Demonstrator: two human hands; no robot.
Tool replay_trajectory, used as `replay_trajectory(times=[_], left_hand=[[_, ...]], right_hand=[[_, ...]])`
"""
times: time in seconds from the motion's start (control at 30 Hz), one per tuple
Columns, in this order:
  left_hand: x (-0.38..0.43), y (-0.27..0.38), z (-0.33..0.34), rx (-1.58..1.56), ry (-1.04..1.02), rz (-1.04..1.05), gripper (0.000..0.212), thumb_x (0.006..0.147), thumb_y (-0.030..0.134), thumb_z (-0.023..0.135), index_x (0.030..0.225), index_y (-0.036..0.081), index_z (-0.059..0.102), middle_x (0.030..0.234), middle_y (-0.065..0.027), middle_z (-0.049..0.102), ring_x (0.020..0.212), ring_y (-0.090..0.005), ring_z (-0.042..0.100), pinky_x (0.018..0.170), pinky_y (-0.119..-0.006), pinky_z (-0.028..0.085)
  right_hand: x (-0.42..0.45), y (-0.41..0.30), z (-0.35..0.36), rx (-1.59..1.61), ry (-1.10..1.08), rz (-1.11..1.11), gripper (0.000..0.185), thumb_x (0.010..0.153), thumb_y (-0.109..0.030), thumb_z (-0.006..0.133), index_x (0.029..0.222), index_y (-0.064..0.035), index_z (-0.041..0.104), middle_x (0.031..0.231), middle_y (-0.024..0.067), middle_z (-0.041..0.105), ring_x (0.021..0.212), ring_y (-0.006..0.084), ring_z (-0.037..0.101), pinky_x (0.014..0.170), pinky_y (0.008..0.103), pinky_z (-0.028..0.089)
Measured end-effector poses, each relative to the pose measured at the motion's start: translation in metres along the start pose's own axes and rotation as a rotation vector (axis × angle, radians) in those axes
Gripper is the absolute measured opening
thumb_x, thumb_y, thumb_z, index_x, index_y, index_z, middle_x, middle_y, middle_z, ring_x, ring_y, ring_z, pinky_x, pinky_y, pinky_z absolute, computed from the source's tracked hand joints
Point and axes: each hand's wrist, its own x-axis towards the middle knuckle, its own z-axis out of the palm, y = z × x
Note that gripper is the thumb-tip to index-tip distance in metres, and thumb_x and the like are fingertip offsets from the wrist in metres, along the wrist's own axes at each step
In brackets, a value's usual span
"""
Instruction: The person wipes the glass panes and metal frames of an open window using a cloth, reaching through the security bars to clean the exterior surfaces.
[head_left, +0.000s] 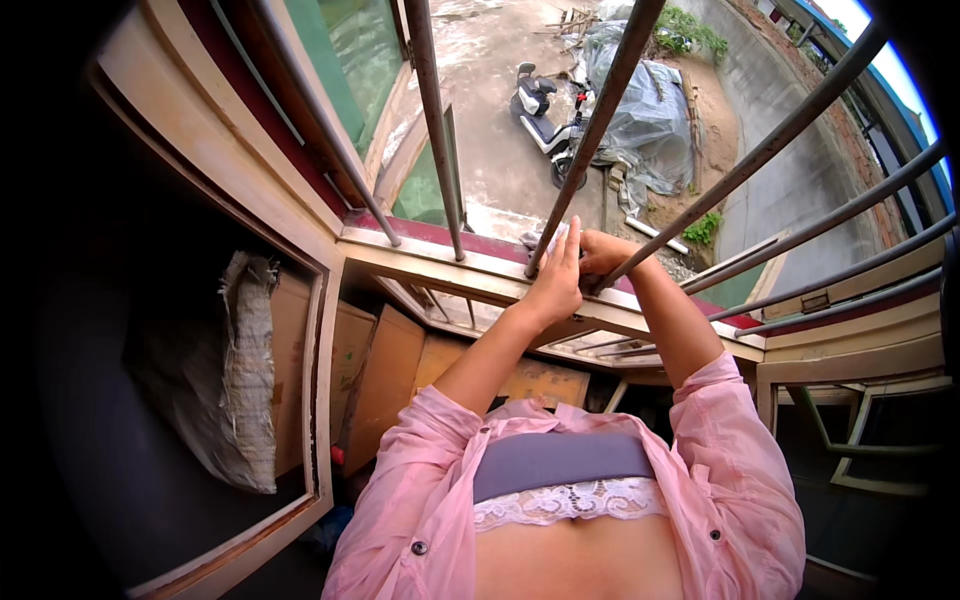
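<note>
My left hand (557, 271) is over the window sill (495, 283), its fingers straight and close together beside a rusty metal bar (585, 146). My right hand (602, 252) is just to its right, fingers bent inward, and its wrist crosses another bar (720, 191). A crumpled pale piece, perhaps cloth (531, 238), shows past the left fingers. The hands hide most of it, so which hand grips it is unclear. Both hands are at the foot of the bars, where the sill meets a dark red outer ledge (480, 244).
An opened window sash (324, 390) stands at left, with a frayed woven sack (251, 375) and cardboard (386, 375) behind its glass. Another sash (766, 397) is at right. Below outside are an electric scooter (544, 124), plastic sheeting (645, 112) and a concrete wall (780, 142).
</note>
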Motion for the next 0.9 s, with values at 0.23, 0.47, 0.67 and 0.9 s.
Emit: replay_trajectory(times=[0.23,0.47,0.67,0.9], left_hand=[[-0.034,0.026,-0.016,-0.124,0.087,0.224,0.059,0.070,-0.014,0.036,0.127,-0.002,0.042,0.127,-0.0217,0.043,0.120,-0.0358,0.041,0.101,-0.038,0.034],[-0.062,0.005,-0.057,-0.230,0.457,0.057,0.032,0.076,-0.015,0.039,0.096,0.000,0.059,0.091,-0.0101,0.058,0.076,-0.0175,0.057,0.069,-0.026,0.048],[-0.073,-0.033,-0.116,0.160,0.978,0.029,0.034,0.079,-0.003,0.046,0.113,0.000,0.049,0.114,-0.0153,0.046,0.092,-0.0246,0.047,0.083,-0.034,0.038],[-0.050,-0.051,-0.123,-0.495,0.835,-0.091,0.023,0.097,0.014,0.037,0.111,0.000,0.049,0.102,-0.0065,0.053,0.094,-0.0136,0.051,0.088,-0.028,0.042]], right_hand=[[-0.001,0.003,-0.003,-0.378,0.034,-0.071,0.052,0.073,-0.024,0.068,0.118,-0.0021,0.052,0.095,0.0229,0.060,0.091,0.0370,0.058,0.078,0.0407,0.047],[0.002,-0.023,-0.012,-0.216,-0.141,0.017,0.073,0.073,-0.015,0.067,0.137,-0.0122,0.033,0.111,0.0255,0.050,0.104,0.0385,0.050,0.089,0.0406,0.041],[-0.023,-0.019,-0.025,-0.257,-0.260,0.346,0.061,0.067,-0.013,0.070,0.121,-0.0073,0.043,0.102,0.0222,0.056,0.097,0.0367,0.054,0.083,0.0407,0.043],[-0.020,0.002,-0.010,-0.350,-0.065,0.087,0.059,0.065,-0.006,0.072,0.118,-0.0074,0.046,0.101,0.0201,0.057,0.095,0.0359,0.056,0.079,0.0410,0.045]])
